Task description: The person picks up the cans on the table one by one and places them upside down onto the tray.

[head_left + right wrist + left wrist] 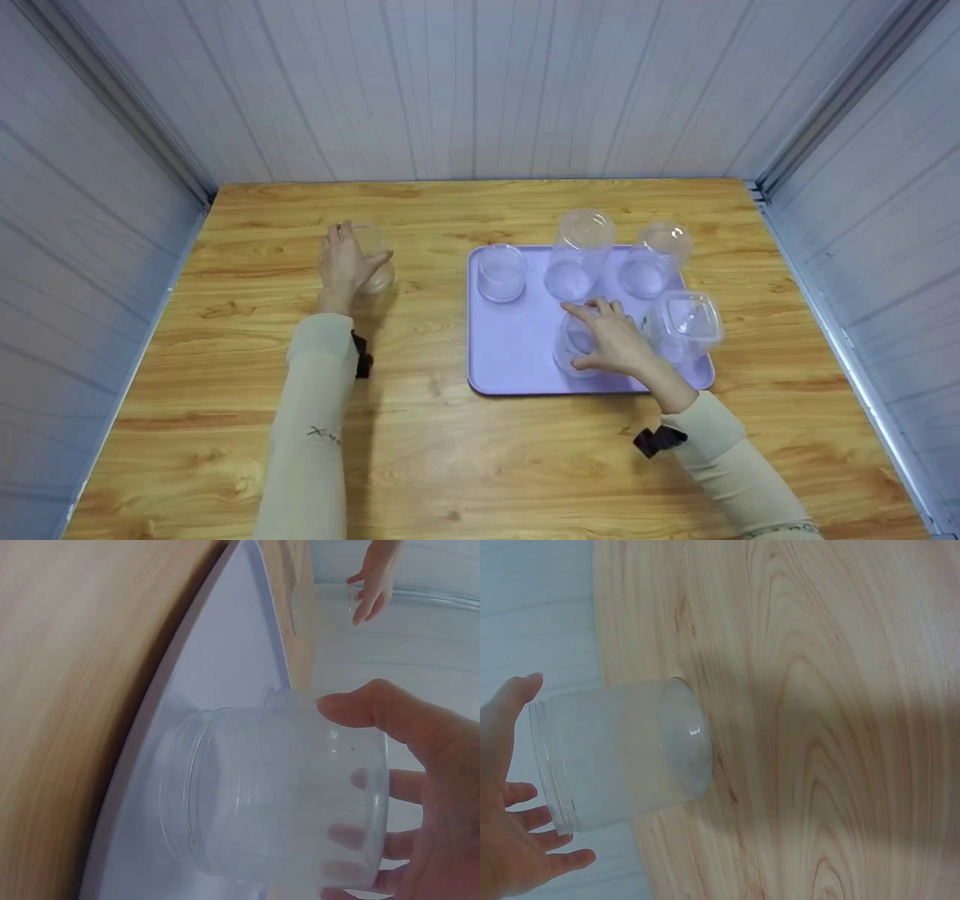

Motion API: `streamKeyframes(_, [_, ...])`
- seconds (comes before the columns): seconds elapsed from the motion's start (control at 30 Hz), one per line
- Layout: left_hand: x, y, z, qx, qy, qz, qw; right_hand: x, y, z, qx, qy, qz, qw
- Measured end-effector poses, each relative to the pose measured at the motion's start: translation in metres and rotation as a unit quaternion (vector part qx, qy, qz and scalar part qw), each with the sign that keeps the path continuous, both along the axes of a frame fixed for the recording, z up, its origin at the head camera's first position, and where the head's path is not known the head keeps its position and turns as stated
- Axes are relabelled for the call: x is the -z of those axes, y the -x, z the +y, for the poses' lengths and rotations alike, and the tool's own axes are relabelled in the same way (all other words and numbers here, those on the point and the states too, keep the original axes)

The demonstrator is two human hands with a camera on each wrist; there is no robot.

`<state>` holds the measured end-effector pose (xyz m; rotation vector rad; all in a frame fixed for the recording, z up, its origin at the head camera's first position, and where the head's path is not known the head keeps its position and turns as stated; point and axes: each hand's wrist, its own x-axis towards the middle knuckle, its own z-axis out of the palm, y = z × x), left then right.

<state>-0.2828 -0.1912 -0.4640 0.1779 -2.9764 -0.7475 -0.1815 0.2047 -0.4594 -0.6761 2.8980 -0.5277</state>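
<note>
A clear cylindrical jar [622, 757] stands upright on the wooden table at the left. My left hand [345, 262] is at its threaded rim, with thumb and fingers spread; whether they touch it is unclear. My right hand [613, 341] holds another clear jar [292, 795] over the front middle of the lilac tray [510, 352]. This jar is upside down, its threaded end toward the tray. In the right wrist view the thumb lies on its near side, and other fingers show through the clear wall.
Along the tray's back edge are a short clear container [501, 274], a tall clear jar [581, 255] and another clear jar [654, 259]. A squarish clear container [686, 322] stands at its right. Pale panel walls [472, 90] enclose the table's back and sides.
</note>
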Motion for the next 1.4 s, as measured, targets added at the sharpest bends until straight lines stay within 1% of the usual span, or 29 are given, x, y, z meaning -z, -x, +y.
streamKeyframes(0.23, [-0.0007, 0.0027, -0.0009, -0.006, -0.018, -0.019, 0.9997, 0.0011, 0.0012, -0.0011, -0.003, -0.003, -0.014, 0.9999])
streamKeyframes(0.4, [0.0008, 0.004, -0.0007, -0.011, -0.027, -0.036, 0.9989, 0.0019, 0.0013, -0.0018, -0.007, -0.008, -0.018, 0.9998])
streamKeyframes(0.7, [0.0021, 0.0052, 0.0, -0.01, -0.033, -0.053, 0.998, 0.0023, 0.0023, -0.002, 0.0, -0.003, -0.028, 0.9996])
streamKeyframes(0.8, [0.0011, 0.0045, 0.0001, -0.005, -0.038, -0.056, 0.9977, 0.0032, 0.0027, -0.0019, 0.002, 0.002, -0.029, 0.9996])
streamKeyframes(0.97, [-0.0003, 0.0033, 0.0006, 0.006, -0.046, -0.055, 0.9974, 0.0041, 0.0029, -0.0016, -0.001, 0.003, -0.026, 0.9996])
streamKeyframes(1.03, [0.0, 0.0034, 0.0007, 0.007, -0.046, -0.05, 0.9977, 0.0037, 0.0026, -0.0014, -0.002, 0.0, -0.024, 0.9997])
streamKeyframes(1.13, [0.0009, 0.0036, 0.0009, 0.006, -0.044, -0.041, 0.9982, 0.0031, 0.0023, -0.001, -0.003, -0.005, -0.024, 0.9997])
streamKeyframes(1.4, [0.0005, 0.0022, -0.0006, -0.001, -0.042, -0.021, 0.9989, 0.0007, 0.0012, -0.0013, -0.007, -0.004, -0.037, 0.9993])
